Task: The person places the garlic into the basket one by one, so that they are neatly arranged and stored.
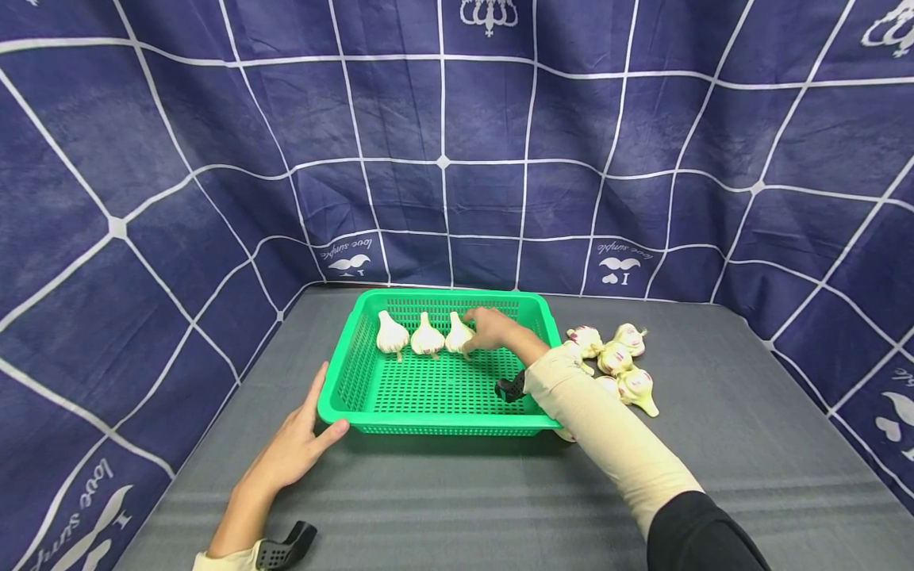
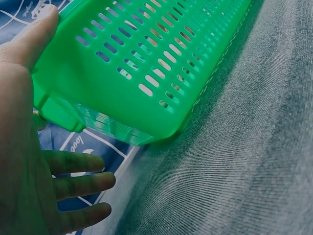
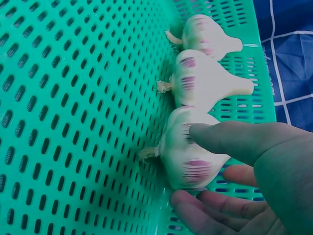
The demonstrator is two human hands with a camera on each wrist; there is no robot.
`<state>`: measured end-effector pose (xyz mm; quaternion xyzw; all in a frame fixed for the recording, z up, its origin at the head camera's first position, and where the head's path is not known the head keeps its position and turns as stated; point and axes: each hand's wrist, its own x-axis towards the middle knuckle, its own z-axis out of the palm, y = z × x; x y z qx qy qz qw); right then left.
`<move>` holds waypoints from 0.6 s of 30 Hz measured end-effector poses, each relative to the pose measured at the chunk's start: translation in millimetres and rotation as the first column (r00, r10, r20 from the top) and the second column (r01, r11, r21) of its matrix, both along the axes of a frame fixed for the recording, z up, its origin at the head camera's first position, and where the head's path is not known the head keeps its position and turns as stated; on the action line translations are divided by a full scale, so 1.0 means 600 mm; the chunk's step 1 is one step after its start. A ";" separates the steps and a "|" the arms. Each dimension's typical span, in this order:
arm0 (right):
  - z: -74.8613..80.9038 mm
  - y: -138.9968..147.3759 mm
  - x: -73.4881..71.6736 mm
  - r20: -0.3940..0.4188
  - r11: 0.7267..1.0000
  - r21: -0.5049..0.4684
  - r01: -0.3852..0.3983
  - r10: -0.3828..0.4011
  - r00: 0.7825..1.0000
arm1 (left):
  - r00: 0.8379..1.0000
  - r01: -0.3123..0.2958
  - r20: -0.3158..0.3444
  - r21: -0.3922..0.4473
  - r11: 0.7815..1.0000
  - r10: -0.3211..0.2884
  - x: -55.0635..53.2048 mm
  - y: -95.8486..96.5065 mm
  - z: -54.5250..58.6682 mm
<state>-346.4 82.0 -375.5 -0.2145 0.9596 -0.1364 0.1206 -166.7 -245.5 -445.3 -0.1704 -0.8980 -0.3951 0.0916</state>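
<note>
A green plastic basket (image 1: 443, 420) stands on the grey table. Three garlic bulbs (image 1: 392, 336) lie side by side along its far side, stems pointing away. My right hand (image 1: 493, 329) reaches inside and holds the rightmost garlic bulb (image 3: 188, 152), thumb on one side and fingers on the other. The bulb rests among the others, against the basket's far wall. My left hand (image 1: 296, 444) touches the basket's near left corner. Its thumb (image 2: 44, 32) lies on the rim, and three fingers extend straight outside the basket in the left wrist view.
Right of the basket, several more garlic bulbs (image 1: 616, 358) lie in a loose group on the grey tabletop (image 1: 443, 500), partly hidden by my right forearm. A blue curtain (image 1: 485, 198) with white lines hangs behind and at both sides.
</note>
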 end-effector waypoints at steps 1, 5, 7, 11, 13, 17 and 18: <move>0.001 0.000 0.000 -0.001 1.000 -0.004 0.003 -0.003 1.000 | 1.000 0.001 0.000 0.002 1.000 -0.001 -0.001 0.000 0.000; 0.004 0.002 0.001 0.011 0.999 -0.033 0.023 -0.023 1.000 | 1.000 0.006 0.000 0.003 1.000 -0.006 -0.003 0.000 -0.001; 0.006 0.004 0.001 0.017 0.998 -0.050 0.028 -0.027 0.999 | 1.000 0.006 0.001 0.003 1.000 -0.006 -0.004 0.000 -0.003; 0.011 0.008 0.000 0.020 0.996 -0.087 0.021 -0.019 1.000 | 1.000 0.004 0.006 0.002 1.000 -0.004 -0.006 -0.002 -0.005; 0.016 0.011 0.000 0.028 0.994 -0.112 0.020 -0.017 0.999 | 1.000 0.004 0.000 -0.002 1.000 -0.004 -0.005 -0.003 -0.006; 0.024 0.018 0.001 0.037 0.989 -0.148 0.028 -0.023 0.999 | 1.000 0.001 -0.021 -0.005 1.000 -0.001 -0.004 -0.001 -0.005; 0.026 0.020 0.001 0.041 0.987 -0.156 0.032 -0.026 0.999 | 1.000 0.000 -0.025 -0.007 1.000 0.000 -0.003 -0.001 -0.005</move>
